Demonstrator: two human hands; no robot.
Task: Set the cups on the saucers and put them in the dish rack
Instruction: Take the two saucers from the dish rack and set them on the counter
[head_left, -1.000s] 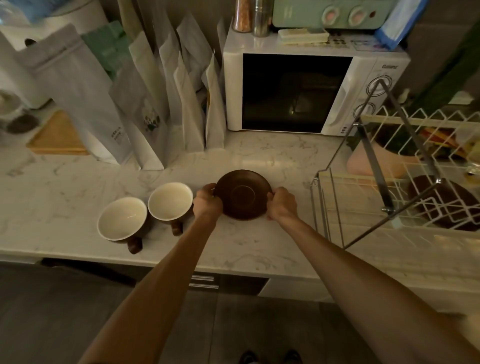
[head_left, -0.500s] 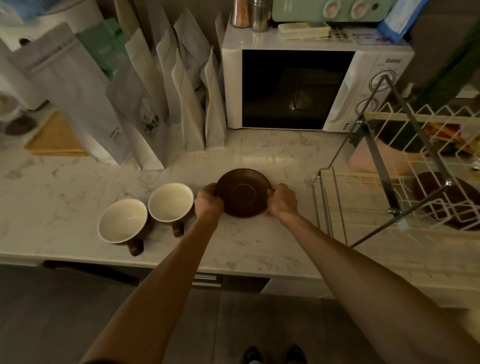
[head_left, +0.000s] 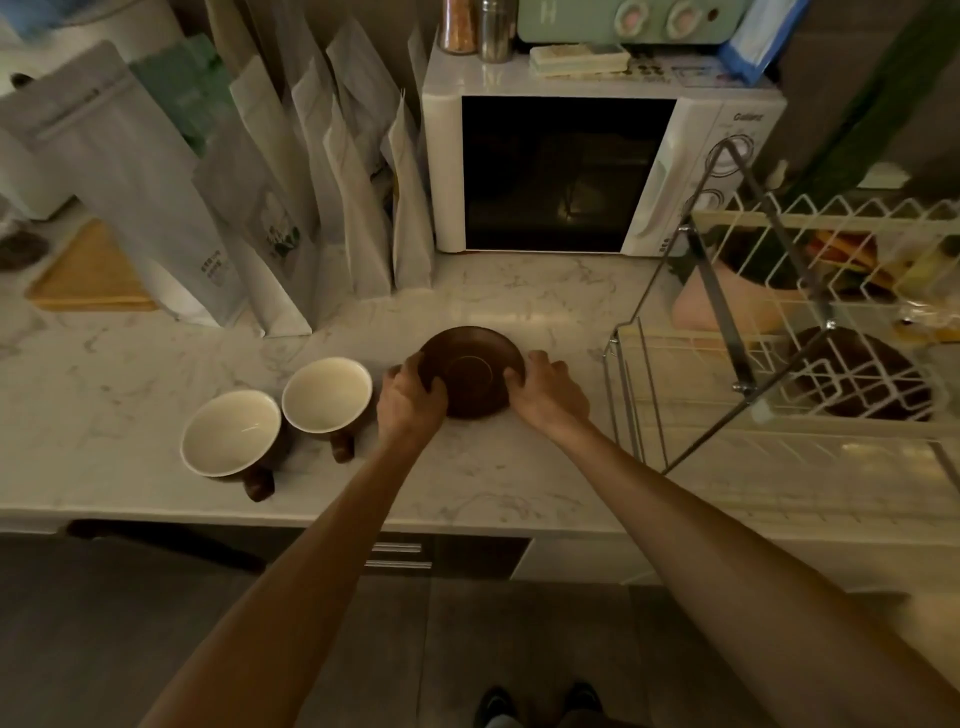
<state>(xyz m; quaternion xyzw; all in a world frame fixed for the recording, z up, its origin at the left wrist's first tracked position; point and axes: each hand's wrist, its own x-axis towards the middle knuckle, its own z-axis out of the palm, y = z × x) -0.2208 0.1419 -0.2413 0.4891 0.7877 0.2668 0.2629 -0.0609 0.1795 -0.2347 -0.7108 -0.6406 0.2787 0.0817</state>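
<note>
head view: left hand and right hand, arms outstretched, grip opposite edges of the brown saucer.

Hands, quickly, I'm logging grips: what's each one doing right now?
Left hand: closed on the left rim of the brown saucer.
Right hand: closed on the saucer's right rim.

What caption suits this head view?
Both hands, left and right, grip a round brown saucer beside two cream-lined brown cups on marble.
</note>
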